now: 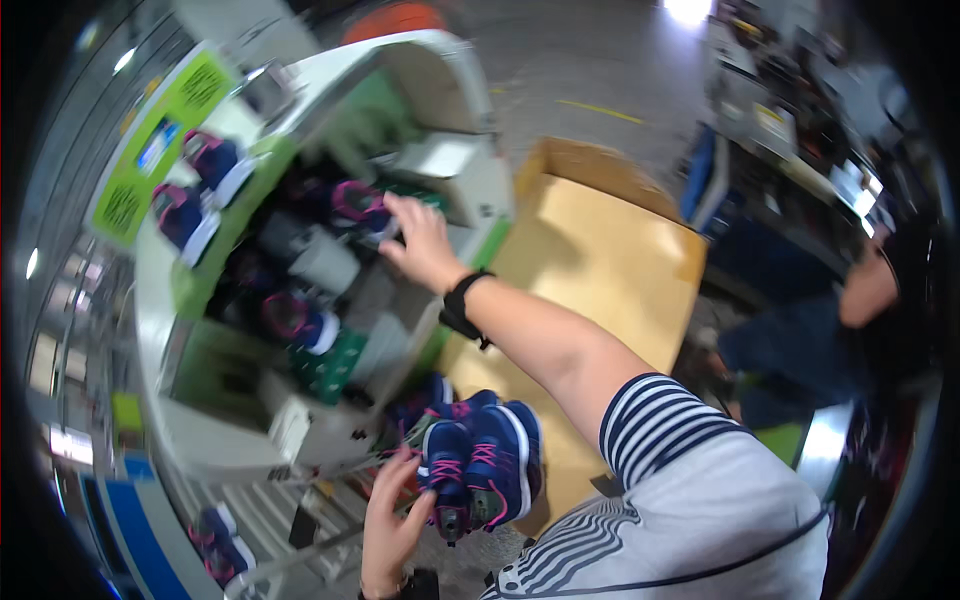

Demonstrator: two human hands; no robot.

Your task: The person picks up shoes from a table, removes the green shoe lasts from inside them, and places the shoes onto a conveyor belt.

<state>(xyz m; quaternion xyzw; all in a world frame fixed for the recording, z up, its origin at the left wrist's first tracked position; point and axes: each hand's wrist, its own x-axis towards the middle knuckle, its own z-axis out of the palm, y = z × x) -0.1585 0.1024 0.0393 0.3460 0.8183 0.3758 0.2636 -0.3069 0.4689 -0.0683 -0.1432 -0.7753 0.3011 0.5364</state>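
My right hand [425, 240] reaches into a white and green machine, fingers apart at the end of a navy sneaker [358, 203] with pink trim. Thumb and fingertips lie close to that shoe; a firm hold is not visible. Lower down, my left hand [392, 515] is open, its fingertips beside or touching a navy sneaker [447, 465] with pink laces. Against it stands another navy sneaker [498, 465] with a white sole, and more shoes are partly hidden behind. Inside the machine sits a further sneaker [290, 315], blurred, near a green dotted pad [328, 368].
The machine's pale housing [160, 350] curves around the opening. Two sneakers [195, 200] rest on its left ledge by a green panel [120, 205]. A large cardboard box [600, 260] stands to the right. Another person [830, 310] is at far right; more shoes [220, 545] lie lower left.
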